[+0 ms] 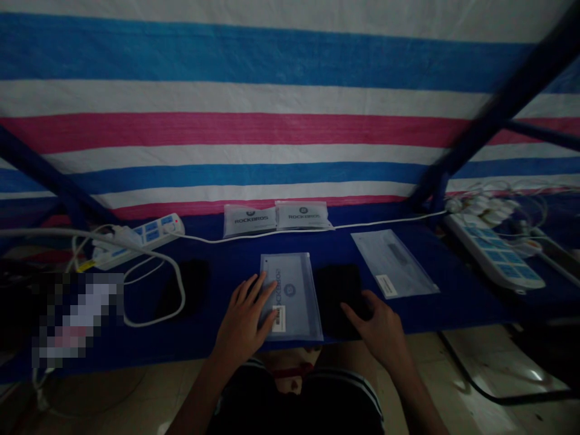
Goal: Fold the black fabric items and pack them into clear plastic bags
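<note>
A clear zip bag (299, 317) with a dark printed logo and a white barcode sticker lies flat at the middle of the blue tabletop. My left hand (242, 317) rests on its left side, fingers spread. Just right of the bag is a black folded fabric item (338, 290); its exact kind is too dark to make out. My right hand (376, 320) grips its right edge, thumb on top and fingers at the far side. Farther right lies another zip bag (389, 260), slanted, its sticker at the lower left.
Two ROCKBROS bags (301, 220) lie at the back edge behind a white cable (208, 241). Power strips stand left (149, 235) and right (498, 254), with tangled cords. A dark item (193, 284) lies beside a looped cable. Blue frame posts (480, 127) flank the striped sheet (272, 127).
</note>
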`<state>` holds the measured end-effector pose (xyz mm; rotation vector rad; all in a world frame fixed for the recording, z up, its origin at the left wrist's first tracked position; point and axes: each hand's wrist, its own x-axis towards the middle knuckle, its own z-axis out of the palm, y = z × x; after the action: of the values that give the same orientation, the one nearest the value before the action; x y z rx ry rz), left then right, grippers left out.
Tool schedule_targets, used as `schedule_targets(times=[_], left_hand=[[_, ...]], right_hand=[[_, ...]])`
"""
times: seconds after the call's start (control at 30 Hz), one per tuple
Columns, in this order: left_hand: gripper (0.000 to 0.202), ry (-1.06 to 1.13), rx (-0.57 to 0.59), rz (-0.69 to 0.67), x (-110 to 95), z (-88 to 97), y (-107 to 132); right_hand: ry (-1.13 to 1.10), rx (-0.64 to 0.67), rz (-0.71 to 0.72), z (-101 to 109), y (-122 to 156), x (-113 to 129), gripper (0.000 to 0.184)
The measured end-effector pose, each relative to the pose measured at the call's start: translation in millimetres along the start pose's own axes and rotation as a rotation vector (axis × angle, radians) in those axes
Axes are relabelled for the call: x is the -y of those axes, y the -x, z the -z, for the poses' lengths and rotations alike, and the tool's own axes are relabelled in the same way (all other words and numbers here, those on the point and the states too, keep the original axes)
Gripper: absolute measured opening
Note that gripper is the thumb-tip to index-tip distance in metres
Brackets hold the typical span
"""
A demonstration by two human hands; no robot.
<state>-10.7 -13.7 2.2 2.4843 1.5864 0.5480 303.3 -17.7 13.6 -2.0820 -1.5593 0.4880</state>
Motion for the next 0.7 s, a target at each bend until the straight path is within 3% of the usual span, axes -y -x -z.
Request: schedule_targets(times=[0.13, 0.27, 0.4, 0.5, 0.7], left_hand=[[0.055, 0.025, -0.013, 0.003, -0.2, -0.1, 0.2], [0.053, 0.094, -0.042, 0.009, 2.5, -1.1, 1.1], [0.036, 0.253, -0.228, 0.056, -1.7, 4.4, 3.3], [0.028, 0.437, -0.356, 0.139, -18.8, 16.1, 7.1], [0.047, 0.901, -0.16, 0.417, -55.2, 26.0, 19.2]], right_hand=[[-0.235, -0.002, -0.041, 10.5, -1.3, 2.0, 0.047], [-0.424, -0.009, -0.143, 23.9, -2.9, 7.1, 0.055], [-0.612, -0.037, -0.175, 32.9, 3.2, 29.2, 0.062], [-0.728, 0.033, -0.115, 28.0, 16.0, 55.6, 0.06], [-0.835, 0.275, 0.04, -2.1, 50.0, 102.8, 0.042]])
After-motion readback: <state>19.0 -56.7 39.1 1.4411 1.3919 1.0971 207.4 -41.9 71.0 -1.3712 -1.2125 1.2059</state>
